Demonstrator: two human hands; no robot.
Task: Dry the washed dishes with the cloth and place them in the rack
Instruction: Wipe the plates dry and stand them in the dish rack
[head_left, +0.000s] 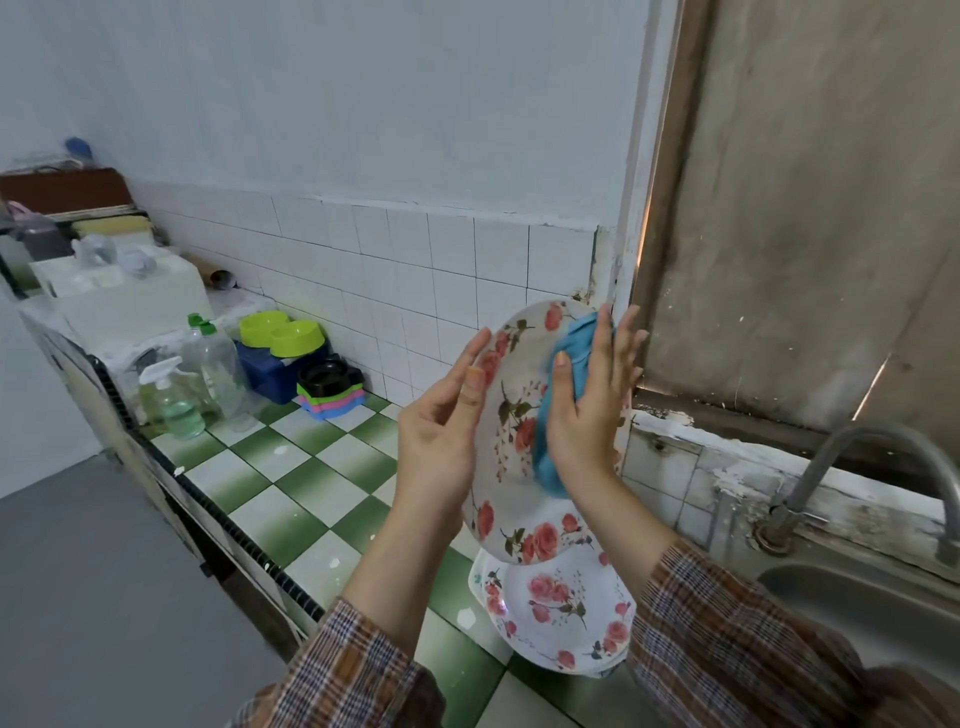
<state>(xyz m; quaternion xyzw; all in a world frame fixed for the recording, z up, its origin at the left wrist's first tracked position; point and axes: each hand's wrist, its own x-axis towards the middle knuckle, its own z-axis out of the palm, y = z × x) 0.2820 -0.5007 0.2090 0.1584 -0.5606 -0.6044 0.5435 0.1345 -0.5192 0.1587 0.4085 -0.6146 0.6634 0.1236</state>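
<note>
I hold a white plate with pink roses (511, 415) upright above the counter, its inner face towards me. My left hand (441, 441) supports its left rim and back with straight fingers, the thumb lying along the edge. My right hand (587, 410) presses a blue cloth (576, 343) flat against the plate's inner face, fingers spread and straight. Below it, a stack of matching rose plates (561, 613) rests on the green and white checked counter (311, 483). No rack is in view.
A steel sink (857, 597) with a tap (883, 447) lies at the right. At the counter's far left stand plastic bottles (208, 374), lime green bowls (283, 332) on a blue box (270, 371), and stacked coloured trays (332, 400).
</note>
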